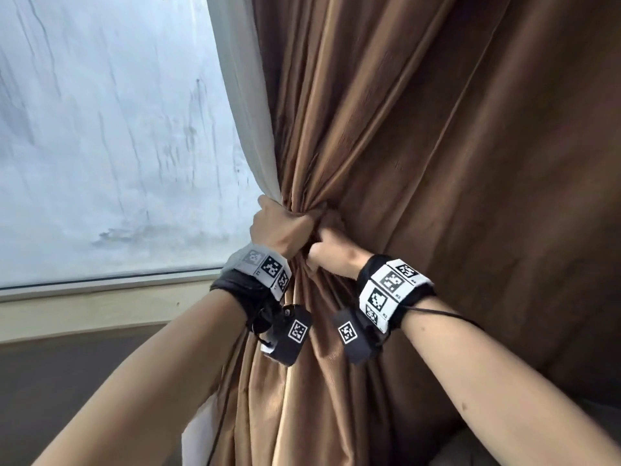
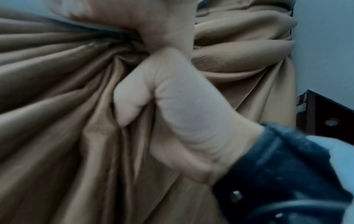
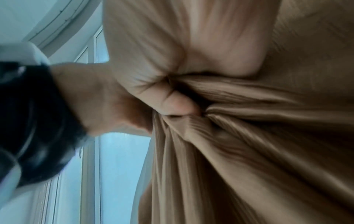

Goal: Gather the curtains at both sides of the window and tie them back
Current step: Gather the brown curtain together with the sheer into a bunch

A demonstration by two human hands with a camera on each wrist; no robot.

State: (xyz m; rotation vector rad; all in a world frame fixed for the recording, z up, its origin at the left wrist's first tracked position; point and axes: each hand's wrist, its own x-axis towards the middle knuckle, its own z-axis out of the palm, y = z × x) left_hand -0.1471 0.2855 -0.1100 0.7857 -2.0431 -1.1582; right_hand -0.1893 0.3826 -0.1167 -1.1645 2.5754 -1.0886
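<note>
Both hands' fingers [image 1: 319, 237] clench the curtain [image 1: 386, 146] (bunched between them).

both wrist views blurred; left hand [image 1: 280, 227] fingers buried in curtain [image 1: 420, 146] folds at twelve o'clock, knot unclear.

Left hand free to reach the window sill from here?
Probably not as is: the left hand grips the gathered brown curtain beside the right hand. The sill lies unobstructed below; letting go would loosen the bunch.
</note>
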